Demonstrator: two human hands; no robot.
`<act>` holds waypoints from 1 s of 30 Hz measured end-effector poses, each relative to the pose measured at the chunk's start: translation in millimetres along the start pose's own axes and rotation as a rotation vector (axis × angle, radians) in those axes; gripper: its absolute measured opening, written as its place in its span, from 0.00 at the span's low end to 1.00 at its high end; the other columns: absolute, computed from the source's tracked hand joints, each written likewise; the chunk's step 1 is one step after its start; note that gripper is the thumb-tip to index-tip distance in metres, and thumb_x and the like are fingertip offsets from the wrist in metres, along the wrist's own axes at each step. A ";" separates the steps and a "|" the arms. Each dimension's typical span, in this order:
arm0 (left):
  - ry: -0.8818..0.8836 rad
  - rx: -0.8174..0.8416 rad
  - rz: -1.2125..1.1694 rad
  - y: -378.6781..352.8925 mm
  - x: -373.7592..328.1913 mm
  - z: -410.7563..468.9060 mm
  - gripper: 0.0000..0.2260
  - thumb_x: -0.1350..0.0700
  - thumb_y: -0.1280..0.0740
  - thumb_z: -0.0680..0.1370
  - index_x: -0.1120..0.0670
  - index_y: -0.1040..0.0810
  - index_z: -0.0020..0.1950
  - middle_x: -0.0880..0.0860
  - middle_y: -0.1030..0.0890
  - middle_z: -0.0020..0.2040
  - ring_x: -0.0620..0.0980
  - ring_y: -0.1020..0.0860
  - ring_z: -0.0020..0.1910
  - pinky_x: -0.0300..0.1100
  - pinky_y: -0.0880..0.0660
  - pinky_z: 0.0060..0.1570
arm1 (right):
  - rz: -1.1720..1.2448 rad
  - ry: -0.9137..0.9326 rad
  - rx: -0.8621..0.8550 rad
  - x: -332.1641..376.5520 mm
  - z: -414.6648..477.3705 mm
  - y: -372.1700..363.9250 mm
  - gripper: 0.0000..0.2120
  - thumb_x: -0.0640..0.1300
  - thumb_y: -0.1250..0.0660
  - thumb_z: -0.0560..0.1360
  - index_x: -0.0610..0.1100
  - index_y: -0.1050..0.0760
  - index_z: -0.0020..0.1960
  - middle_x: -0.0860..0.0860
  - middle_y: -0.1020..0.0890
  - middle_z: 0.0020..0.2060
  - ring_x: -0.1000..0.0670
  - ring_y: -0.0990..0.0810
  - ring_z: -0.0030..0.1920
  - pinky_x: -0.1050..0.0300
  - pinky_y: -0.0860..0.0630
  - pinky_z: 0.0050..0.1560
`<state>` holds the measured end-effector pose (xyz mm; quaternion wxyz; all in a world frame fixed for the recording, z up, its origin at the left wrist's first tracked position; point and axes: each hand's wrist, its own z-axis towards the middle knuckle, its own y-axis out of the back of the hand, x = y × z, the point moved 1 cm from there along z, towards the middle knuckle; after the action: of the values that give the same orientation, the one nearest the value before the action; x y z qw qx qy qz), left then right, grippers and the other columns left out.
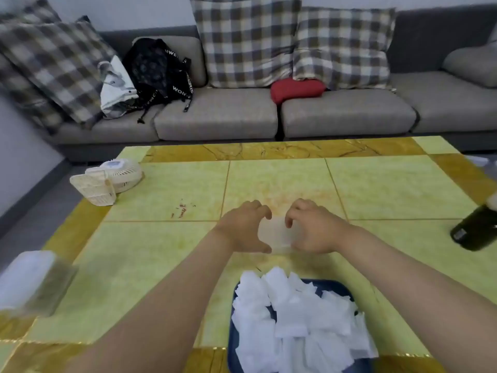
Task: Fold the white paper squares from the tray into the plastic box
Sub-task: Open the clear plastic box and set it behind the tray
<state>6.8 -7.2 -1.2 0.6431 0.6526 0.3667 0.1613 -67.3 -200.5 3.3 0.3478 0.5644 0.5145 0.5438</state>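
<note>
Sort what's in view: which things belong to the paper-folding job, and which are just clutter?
Job: left hand and right hand, holding one paper square between them; tray with the pile of white squares; plastic box, blurred, at the table's left edge.

Lying about: small fans, dark bottle, backpack, red cushion, plaid pillows.

Even, diffuse indoor light; shadows faint. Frame soft overall; plastic box [32,281] and bottle [476,227] smeared at bowed edges.
</note>
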 end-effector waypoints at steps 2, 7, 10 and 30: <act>-0.018 -0.034 0.046 -1.5 -4.7 -4.3 0.32 0.41 0.24 0.66 0.47 0.30 0.66 0.47 0.28 0.62 0.48 0.30 0.62 0.47 0.25 0.55 | -0.040 -0.007 -0.050 1.1 -6.4 -4.2 0.20 0.53 0.28 0.70 0.53 0.28 0.60 0.54 0.32 0.59 0.52 0.34 0.61 0.55 0.29 0.59; -0.002 -0.058 0.126 -14.7 -14.2 -19.4 0.25 0.48 0.26 0.72 0.48 0.27 0.68 0.49 0.28 0.65 0.50 0.31 0.66 0.46 0.26 0.55 | -0.208 -0.091 -0.107 1.6 -28.6 -20.7 0.23 0.41 0.30 0.74 0.51 0.28 0.68 0.51 0.28 0.59 0.49 0.29 0.59 0.58 0.33 0.45; 0.021 -0.066 0.168 -20.3 -20.3 -27.1 0.26 0.51 0.26 0.74 0.50 0.28 0.70 0.50 0.28 0.66 0.51 0.30 0.66 0.46 0.27 0.56 | -0.277 -0.110 -0.134 5.4 -36.5 -26.4 0.25 0.41 0.29 0.74 0.50 0.28 0.70 0.50 0.27 0.59 0.47 0.24 0.56 0.57 0.33 0.42; -0.016 -0.100 0.501 -33.9 -38.2 -23.3 0.06 0.64 0.35 0.75 0.58 0.29 0.39 0.53 0.31 0.35 0.54 0.29 0.38 0.44 0.35 0.35 | -0.111 -0.179 -0.279 0.5 -31.9 -38.6 0.21 0.41 0.28 0.72 0.47 0.24 0.65 0.50 0.26 0.59 0.47 0.26 0.61 0.60 0.28 0.50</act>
<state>-44.2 -19.9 -20.9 0.6174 0.6918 0.1800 0.3285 -106.2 -196.5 -28.0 0.4967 0.5274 0.4316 0.5375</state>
